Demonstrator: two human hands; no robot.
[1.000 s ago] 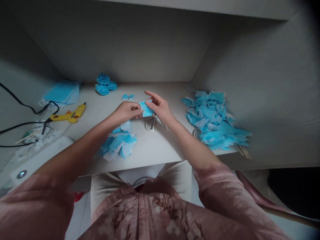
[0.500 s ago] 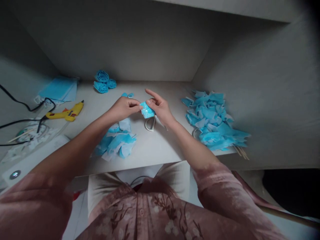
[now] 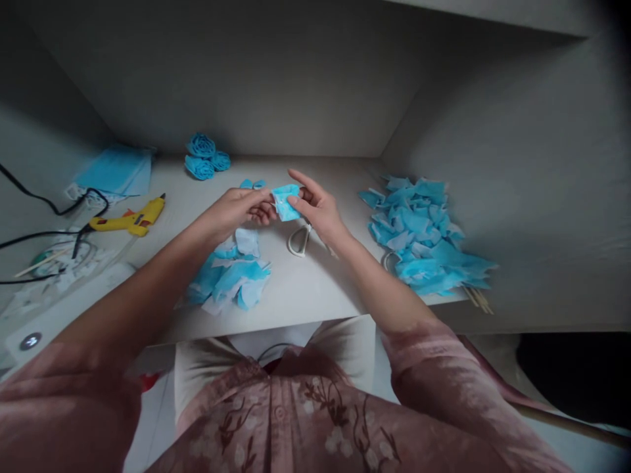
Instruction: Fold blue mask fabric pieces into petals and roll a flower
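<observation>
A small square of light-blue mask fabric (image 3: 284,205) is held up between my two hands above the tabletop. My left hand (image 3: 241,209) pinches its left edge with thumb and fingertips. On the other side, my right hand (image 3: 319,205) grips the piece with the thumb across its front, the index finger stretched upward. Below them lie scissors (image 3: 298,242), with one white handle loop showing and the rest hidden by my right hand. Small round blue pieces (image 3: 252,184) rest just behind my left hand. Cut blue and white fabric pieces (image 3: 236,279) lie under my left forearm.
A big heap of blue fabric pieces (image 3: 419,233) sits at the right, with thin wooden sticks (image 3: 478,299) poking out below. Rolled blue fabric flowers (image 3: 201,157) stand at the back left. Left are a yellow glue gun (image 3: 140,218), stacked blue masks (image 3: 116,171) and black cables (image 3: 37,240).
The fabric square has risen slightly and turned to show more of its face. My left fingers have shifted at its left edge, and the lower fingers are more visible.
</observation>
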